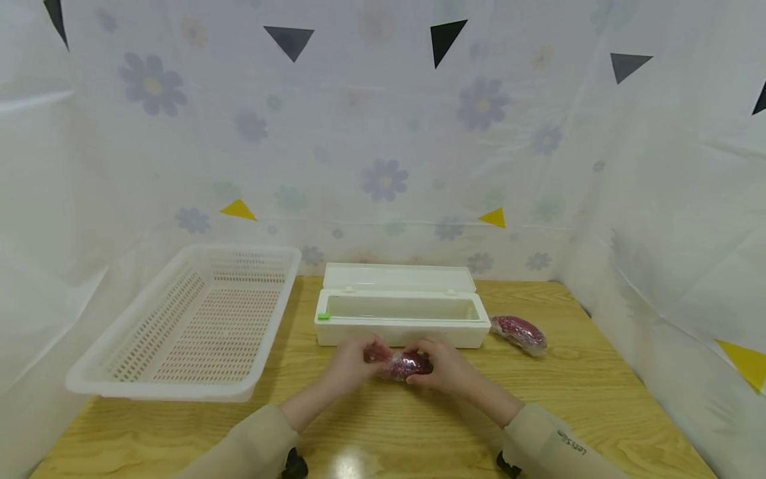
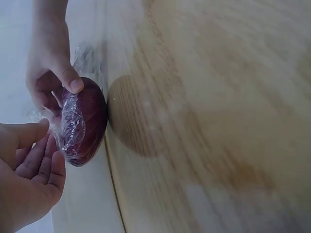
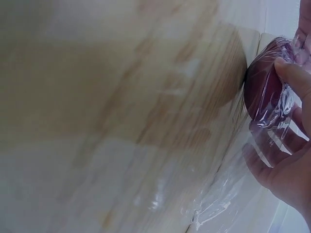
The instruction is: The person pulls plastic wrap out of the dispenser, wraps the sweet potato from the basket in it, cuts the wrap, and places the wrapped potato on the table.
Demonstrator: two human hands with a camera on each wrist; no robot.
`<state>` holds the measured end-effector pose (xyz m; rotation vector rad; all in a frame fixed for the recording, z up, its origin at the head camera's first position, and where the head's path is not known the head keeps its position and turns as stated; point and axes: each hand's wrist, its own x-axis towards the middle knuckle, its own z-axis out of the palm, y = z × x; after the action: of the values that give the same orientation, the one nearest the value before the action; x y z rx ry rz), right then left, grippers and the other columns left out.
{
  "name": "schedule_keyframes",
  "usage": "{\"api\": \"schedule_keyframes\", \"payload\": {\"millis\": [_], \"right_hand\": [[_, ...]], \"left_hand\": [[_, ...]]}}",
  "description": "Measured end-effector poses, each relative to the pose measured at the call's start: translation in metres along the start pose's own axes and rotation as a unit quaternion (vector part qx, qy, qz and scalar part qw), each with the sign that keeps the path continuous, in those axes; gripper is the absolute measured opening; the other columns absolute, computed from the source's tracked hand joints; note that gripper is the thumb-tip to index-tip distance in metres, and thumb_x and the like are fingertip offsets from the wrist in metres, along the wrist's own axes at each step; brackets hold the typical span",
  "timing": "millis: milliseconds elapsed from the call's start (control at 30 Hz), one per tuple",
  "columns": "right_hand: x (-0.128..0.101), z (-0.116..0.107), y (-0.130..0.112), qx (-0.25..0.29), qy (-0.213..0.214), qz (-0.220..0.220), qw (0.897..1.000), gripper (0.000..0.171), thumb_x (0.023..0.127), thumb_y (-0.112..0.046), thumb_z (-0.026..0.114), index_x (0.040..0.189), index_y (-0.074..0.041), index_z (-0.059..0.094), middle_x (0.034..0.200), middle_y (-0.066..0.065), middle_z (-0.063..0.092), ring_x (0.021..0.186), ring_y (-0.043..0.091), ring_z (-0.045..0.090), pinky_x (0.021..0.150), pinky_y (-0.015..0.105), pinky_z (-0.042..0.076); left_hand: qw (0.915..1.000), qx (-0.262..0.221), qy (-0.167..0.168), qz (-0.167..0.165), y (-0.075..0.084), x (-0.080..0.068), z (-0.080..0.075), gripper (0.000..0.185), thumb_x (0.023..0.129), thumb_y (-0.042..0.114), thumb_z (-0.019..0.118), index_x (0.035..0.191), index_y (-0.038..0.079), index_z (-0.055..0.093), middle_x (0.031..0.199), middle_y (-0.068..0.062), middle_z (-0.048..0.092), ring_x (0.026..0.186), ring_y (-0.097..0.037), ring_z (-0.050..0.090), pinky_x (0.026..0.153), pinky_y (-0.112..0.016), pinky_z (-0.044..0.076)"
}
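A: Dark red, oval sweet potato wrapped in clear cling film [image 1: 408,364]: lying at the middle of the pale wooden table [image 1: 598,406], just in front of the long white plastic film dispenser box [image 1: 402,318], held from both sides. The left hand [image 1: 352,362] and right hand [image 1: 444,368] each curl fingers and thumb round one end.

B: What surrounds it?

A: The box stands directly behind the hands with its lid tipped back. A second film-wrapped red sweet potato [image 1: 519,332] lies just beside the box's right end. A white perforated plastic basket [image 1: 191,319] sits well to the left, its near left corner reaching past the table edge.

B: Open room?

A: Bare wood shows in front of the hands and to the right, up to the white flowered curtain [image 1: 383,153] closing three sides.

B: What is unclear?

A: In the left wrist view the film [image 2: 68,127] bunches between the hands. In the right wrist view loose film [image 3: 218,204] trails over the table; the wood is blurred. The potato's underside is hidden, and both sleeves are cut off by the frame.
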<state>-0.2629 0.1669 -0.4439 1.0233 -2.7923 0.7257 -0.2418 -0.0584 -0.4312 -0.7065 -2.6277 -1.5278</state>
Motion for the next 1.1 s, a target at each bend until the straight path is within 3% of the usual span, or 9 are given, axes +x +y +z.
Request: {"api": "schedule_keyframes", "payload": {"millis": [167,333,600,733,933,1100], "right_hand": [[0.001,0.002,0.004,0.009,0.000,-0.012,1.000,0.042,0.076,-0.031,0.079,0.112,-0.017,0.062,0.104,-0.003,0.063,0.094,0.014,0.059,0.078,0.029,0.050],[0.000,0.001,0.006,0.019,0.007,-0.021,1.000,0.045,0.076,-0.038,0.077,0.114,-0.018,0.062,0.107,-0.003,0.063,0.095,0.013,0.058,0.078,0.028,0.050],[0.000,0.000,0.003,0.072,0.008,0.002,0.997,0.033,0.092,-0.045,0.056,0.116,-0.023,0.063,0.109,-0.010,0.062,0.101,0.011,0.057,0.084,0.033,0.049],[0.001,0.001,0.001,0.081,0.014,0.016,0.997,0.026,0.095,-0.037,0.056,0.114,-0.022,0.064,0.105,-0.009,0.062,0.096,0.011,0.057,0.078,0.030,0.049],[0.001,0.003,0.001,0.084,0.026,0.023,0.996,0.019,0.093,-0.026,0.061,0.109,-0.018,0.066,0.099,-0.006,0.062,0.085,0.011,0.056,0.070,0.025,0.048],[0.001,0.002,0.002,0.095,0.023,0.028,0.995,0.019,0.092,-0.022,0.063,0.110,-0.018,0.066,0.100,-0.005,0.063,0.089,0.012,0.057,0.073,0.026,0.049]], "left_hand": [[0.9974,0.059,-0.002,0.041,0.002,0.004,0.006,0.008,0.080,0.009,0.074,0.087,0.008,0.071,0.082,0.001,0.068,0.073,-0.006,0.058,0.064,-0.019,0.049],[0.9924,0.107,-0.006,0.060,0.001,0.006,0.012,0.009,0.077,0.007,0.076,0.086,0.010,0.073,0.083,0.002,0.064,0.074,-0.007,0.056,0.064,-0.017,0.048],[0.9868,0.139,0.000,0.083,-0.005,0.007,0.017,0.015,0.075,0.005,0.078,0.087,0.014,0.075,0.087,0.002,0.059,0.080,-0.011,0.057,0.068,-0.017,0.049],[0.9865,0.142,0.004,0.082,-0.006,0.007,0.016,0.017,0.074,0.003,0.078,0.088,0.012,0.073,0.089,0.002,0.059,0.082,-0.011,0.057,0.071,-0.019,0.050],[0.9853,0.156,0.026,0.064,-0.007,0.008,0.012,0.022,0.071,0.000,0.078,0.089,0.010,0.071,0.101,0.000,0.062,0.096,-0.018,0.060,0.084,-0.029,0.051],[0.9806,0.182,0.008,0.071,-0.005,0.009,0.008,0.026,0.072,0.004,0.079,0.097,0.009,0.073,0.101,-0.002,0.070,0.095,-0.018,0.063,0.085,-0.030,0.051]]}}
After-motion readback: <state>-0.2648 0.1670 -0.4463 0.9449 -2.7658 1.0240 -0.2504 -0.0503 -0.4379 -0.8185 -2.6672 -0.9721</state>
